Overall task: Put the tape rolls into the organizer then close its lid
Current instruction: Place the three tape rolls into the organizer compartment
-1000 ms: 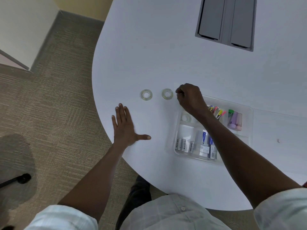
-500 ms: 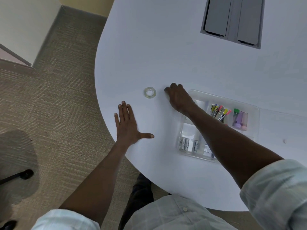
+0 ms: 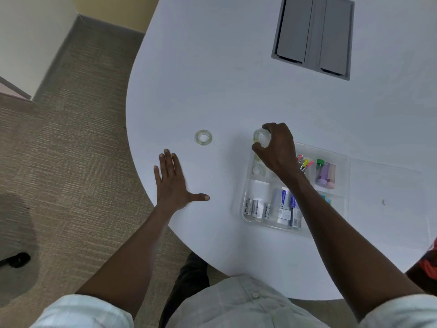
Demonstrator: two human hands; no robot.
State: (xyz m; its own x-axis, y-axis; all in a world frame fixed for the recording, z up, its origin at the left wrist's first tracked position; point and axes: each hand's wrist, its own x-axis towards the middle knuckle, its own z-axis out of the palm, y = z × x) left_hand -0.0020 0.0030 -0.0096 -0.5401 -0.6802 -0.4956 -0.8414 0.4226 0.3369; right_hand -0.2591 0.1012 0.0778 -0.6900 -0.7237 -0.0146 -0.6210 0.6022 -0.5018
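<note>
since half a second back i've lifted one tape roll point(image 3: 260, 138) pinched in my right hand point(image 3: 277, 150) toward the organizer point(image 3: 345, 185), left hand point(image 3: 173, 183) flat and wide open on the table point(image 3: 236, 79) for balance, last roll point(image 3: 203, 137) waiting

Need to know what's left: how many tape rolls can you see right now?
3: one loose on the table, one pinched in the right hand, one already in the organizer's far-left compartment. The arm may hide more.

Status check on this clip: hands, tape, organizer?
Right hand gripping tape roll above organizer corner. Left hand flat on table. Second roll waiting. Path clear.
</note>
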